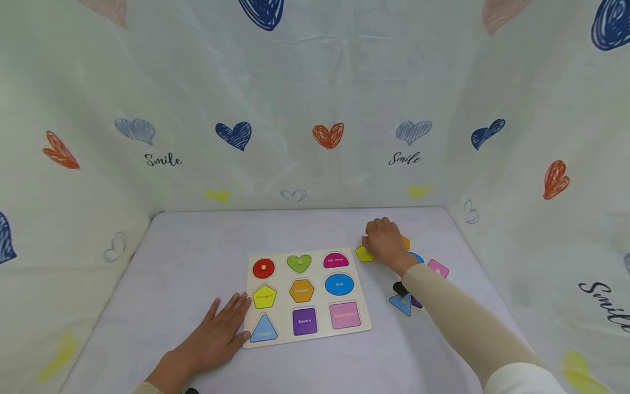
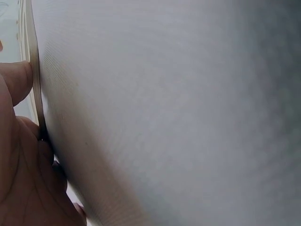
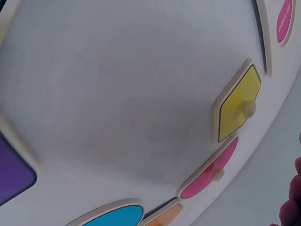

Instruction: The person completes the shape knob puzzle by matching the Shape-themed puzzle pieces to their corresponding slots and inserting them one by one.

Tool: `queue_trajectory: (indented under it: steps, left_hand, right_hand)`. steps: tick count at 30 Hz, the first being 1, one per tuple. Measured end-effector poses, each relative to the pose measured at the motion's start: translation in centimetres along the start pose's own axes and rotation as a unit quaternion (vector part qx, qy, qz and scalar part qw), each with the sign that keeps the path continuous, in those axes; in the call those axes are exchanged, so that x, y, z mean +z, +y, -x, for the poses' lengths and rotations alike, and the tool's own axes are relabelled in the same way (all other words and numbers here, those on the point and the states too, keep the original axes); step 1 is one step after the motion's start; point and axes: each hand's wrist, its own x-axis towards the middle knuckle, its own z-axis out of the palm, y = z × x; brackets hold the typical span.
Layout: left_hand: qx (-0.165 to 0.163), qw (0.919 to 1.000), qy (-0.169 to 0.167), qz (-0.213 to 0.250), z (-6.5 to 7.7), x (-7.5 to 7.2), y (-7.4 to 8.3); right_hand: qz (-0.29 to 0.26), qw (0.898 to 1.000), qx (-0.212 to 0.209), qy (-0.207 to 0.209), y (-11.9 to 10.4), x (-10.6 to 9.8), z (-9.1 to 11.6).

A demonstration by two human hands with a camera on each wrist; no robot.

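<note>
A cream shape-puzzle board [image 1: 284, 323] lies on the table; its red circle [image 1: 258, 268] and green heart [image 1: 295, 264] carry knobs. My left hand [image 1: 216, 334] rests beside the board, fingers extended and spread, fingertips and thumb touching its left edge. My right hand [image 1: 385, 241] hovers over loose knobbed pieces at the board's upper right, holding nothing that shows. Under and around it lie a yellow pentagon [image 3: 234, 108], a pink half round [image 3: 200, 183], an orange piece [image 3: 165, 216] and a blue oval [image 3: 115, 217]. Only some right fingers show at the right wrist view's edge.
Nearer the right forearm lie a pink rectangle [image 1: 438, 268], a blue triangle [image 1: 401, 305] and a purple piece [image 1: 416, 302] partly hidden by the arm. A curtain with hearts [image 1: 328, 137] surrounds the pale table [image 1: 206, 235] at the back and sides.
</note>
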Motion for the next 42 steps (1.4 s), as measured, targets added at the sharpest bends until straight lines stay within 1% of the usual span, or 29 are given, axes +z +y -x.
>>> queue_trajectory:
  steps: [6,9,12,18,21,26,35,42]
  left_hand:
    - [0.0,1.0,-0.002,0.0,0.0,-0.3,0.1]
    - [-0.001,1.0,-0.006,0.004,0.1,-0.3,0.1]
    - [-0.003,0.9999,-0.007,0.007,0.1,-0.3,0.1]
    - [-0.006,1.0,-0.004,-0.004,0.1,0.0,0.0]
    - [-0.008,1.0,-0.005,-0.003,0.1,0.1,0.0]
    - [-0.011,0.9999,-0.006,-0.005,0.2,0.0,0.1]
    - [-0.009,0.9999,-0.003,-0.005,0.1,-0.2,0.3]
    - [-0.013,0.9999,-0.005,0.0,0.3,-0.3,0.4]
  right_hand:
    - [0.004,1.0,0.026,0.002,2.6,0.6,0.9]
    - [0.006,1.0,0.027,0.002,3.5,1.2,1.1]
    - [0.007,1.0,0.018,0.005,3.9,1.6,1.3]
    - [0.027,1.0,0.01,-0.005,4.2,2.1,1.3]
    - [0.034,0.999,0.009,-0.012,4.5,2.5,1.2]
    - [0.033,0.999,0.004,-0.014,4.7,3.1,1.1]
    - [0.055,0.998,-0.011,-0.036,4.3,3.1,0.8]
    - [0.056,0.997,-0.01,-0.056,4.2,3.3,0.5]
